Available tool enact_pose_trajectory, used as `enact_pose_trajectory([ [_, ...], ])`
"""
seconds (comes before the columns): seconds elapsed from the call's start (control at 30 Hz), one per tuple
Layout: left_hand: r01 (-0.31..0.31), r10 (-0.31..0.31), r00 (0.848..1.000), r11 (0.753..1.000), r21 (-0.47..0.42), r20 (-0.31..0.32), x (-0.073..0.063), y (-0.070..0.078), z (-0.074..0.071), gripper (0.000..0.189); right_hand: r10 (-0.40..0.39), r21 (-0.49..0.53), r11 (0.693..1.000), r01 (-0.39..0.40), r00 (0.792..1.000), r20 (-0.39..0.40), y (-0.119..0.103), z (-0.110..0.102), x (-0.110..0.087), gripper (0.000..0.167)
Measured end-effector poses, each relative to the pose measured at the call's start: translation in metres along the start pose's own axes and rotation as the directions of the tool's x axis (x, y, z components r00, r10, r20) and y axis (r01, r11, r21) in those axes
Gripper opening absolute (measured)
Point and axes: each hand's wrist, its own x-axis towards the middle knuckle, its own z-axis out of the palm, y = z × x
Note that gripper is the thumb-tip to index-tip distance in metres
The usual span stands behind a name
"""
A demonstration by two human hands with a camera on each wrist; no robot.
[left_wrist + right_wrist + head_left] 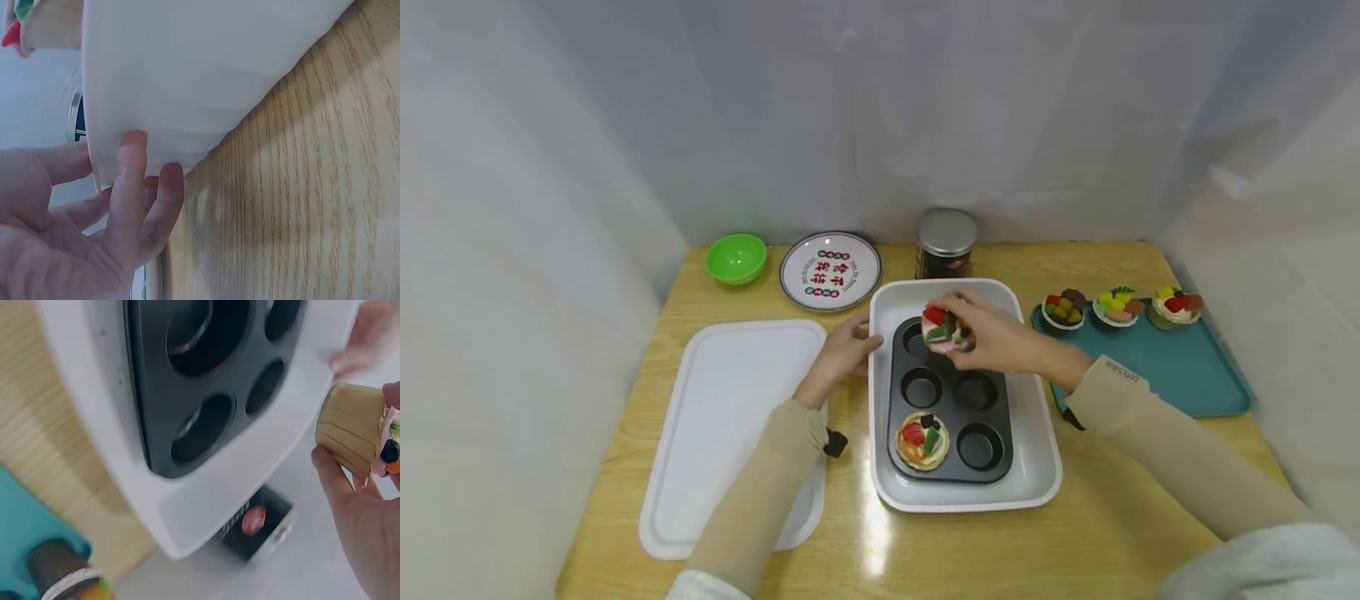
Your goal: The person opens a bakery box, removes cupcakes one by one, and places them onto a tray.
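My right hand (992, 333) holds a cupcake (942, 332) topped with red and green fruit over the far cups of a dark muffin tin (951, 450). In the right wrist view the cupcake's tan wrapper (351, 428) shows between the fingers. The tin lies inside a deep white tray (1052, 467). At the tray's left side, my left hand (844, 350) grips the rim, thumb at the top edge and fingertips (132, 140) against the outer wall. A fruit tart (922, 441) sits in the tin's near left cup.
Left of the tray lies a flat white board (737, 425). A green bowl (736, 259), a printed plate (831, 271) and a lidded can (946, 242) stand along the back. On the right, a teal tray (1180, 367) has three cupcakes (1116, 308) along its far edge.
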Motion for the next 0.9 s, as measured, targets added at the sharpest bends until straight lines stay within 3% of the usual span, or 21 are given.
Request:
enact_pose_trajectory([
  [0.23,0.007,-0.007,1.0,1.0,-0.01,0.008,0.004,-0.001,-0.003,0.056,0.064,0.064,0.996,-0.056,0.989,-0.135,0.019,-0.033,-0.022,0.066],
  [0.43,0.016,-0.016,1.0,1.0,-0.008,0.011,0.004,-0.002,-0.005,0.057,0.155,0.086,0.986,-0.14,0.964,-0.218,0.034,-0.052,-0.047,0.066],
  [0.7,0.011,-0.011,1.0,1.0,-0.017,0.019,0.003,-0.003,-0.004,0.057,0.201,0.039,0.979,-0.2,0.926,-0.319,0.072,-0.054,-0.087,0.067],
  [0.9,0.006,-0.006,1.0,1.0,-0.015,0.02,0.003,-0.002,-0.004,0.057,0.303,0.043,0.951,-0.305,0.899,-0.316,0.087,-0.052,-0.115,0.071],
])
